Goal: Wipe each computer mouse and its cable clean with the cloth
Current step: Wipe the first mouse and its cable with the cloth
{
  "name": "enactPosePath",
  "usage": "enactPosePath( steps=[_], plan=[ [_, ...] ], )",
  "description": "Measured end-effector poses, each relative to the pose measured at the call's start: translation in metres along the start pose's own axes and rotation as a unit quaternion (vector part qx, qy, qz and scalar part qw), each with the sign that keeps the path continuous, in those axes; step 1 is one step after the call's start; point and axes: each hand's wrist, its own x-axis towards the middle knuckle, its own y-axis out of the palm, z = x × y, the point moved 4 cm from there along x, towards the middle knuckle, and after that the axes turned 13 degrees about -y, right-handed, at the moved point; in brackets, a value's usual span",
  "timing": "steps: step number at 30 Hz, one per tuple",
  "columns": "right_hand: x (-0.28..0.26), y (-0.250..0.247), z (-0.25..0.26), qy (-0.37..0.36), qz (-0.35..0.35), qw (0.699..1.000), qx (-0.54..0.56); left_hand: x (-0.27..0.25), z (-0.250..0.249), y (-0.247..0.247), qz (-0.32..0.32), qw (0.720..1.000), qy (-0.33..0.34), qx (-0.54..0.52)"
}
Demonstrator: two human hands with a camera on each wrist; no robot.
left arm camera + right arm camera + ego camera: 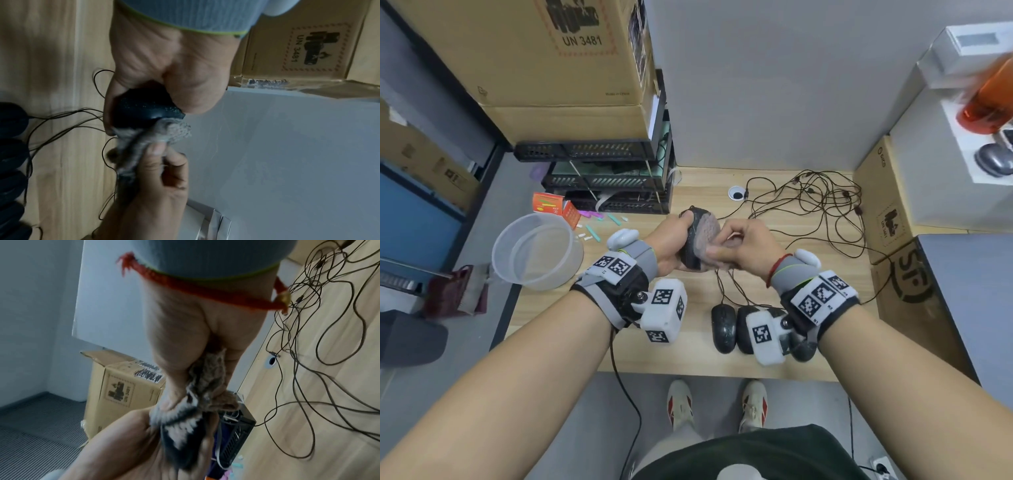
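A pale wooden bench (688,356) stood against a grey partition, with stacked cardboard boxes (544,61) at its far left corner, a clear plastic tub (536,251) at its left edge, and a loose tangle of black cables (822,205) spread over its right half. Above the middle of the bench, the left hand (671,245) curled round a dark, speckled mouse (692,246) and held it clear of the surface, its long axis running roughly away from the person. The right hand (744,245) gripped a bunched grey-brown cloth (708,233) and pressed it against the right flank of the held mouse, so cloth and mouse were touching, the cloth lying on the side nearer the right hand. Three further mice (723,327) lay side by side near the front edge of the bench, partly hidden beneath the right wrist. The step in hand appeared to be wiping the mouse body; a stroke along its long axis would probably cover the shell, with the cable apparently yet to be wiped.
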Motion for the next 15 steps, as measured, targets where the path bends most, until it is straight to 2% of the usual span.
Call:
enactPosePath(
  steps=[2, 4, 6, 9, 11, 13, 15],
  plan=[
    [0.008, -0.009, 0.003, -0.004, -0.058, 0.998, 0.020, -0.002, 0.002, 0.003, 0.004, 1.000, 0.015, 0.027],
    [0.013, -0.014, 0.007, -0.024, -0.104, 0.994, -0.011, -0.003, 0.006, 0.006, 0.000, 0.999, 0.026, 0.038],
    [0.015, -0.011, 0.007, -0.033, -0.072, 0.996, -0.034, -0.003, 0.006, 0.008, 0.005, 0.999, 0.035, 0.031],
    [0.007, 0.002, 0.005, -0.030, 0.044, 0.994, -0.095, -0.006, -0.002, 0.005, -0.017, 0.999, 0.044, 0.023],
    [0.007, 0.001, 0.006, -0.019, 0.060, 0.993, -0.102, -0.010, -0.006, 0.003, -0.021, 0.998, 0.051, 0.028],
    [0.011, -0.006, 0.008, 0.006, 0.001, 1.000, -0.020, -0.015, -0.005, 0.006, -0.005, 0.997, 0.054, 0.047],
    [0.019, -0.017, 0.011, 0.008, -0.080, 0.997, 0.001, -0.017, -0.001, 0.011, 0.005, 0.996, 0.051, 0.071]
  ],
)
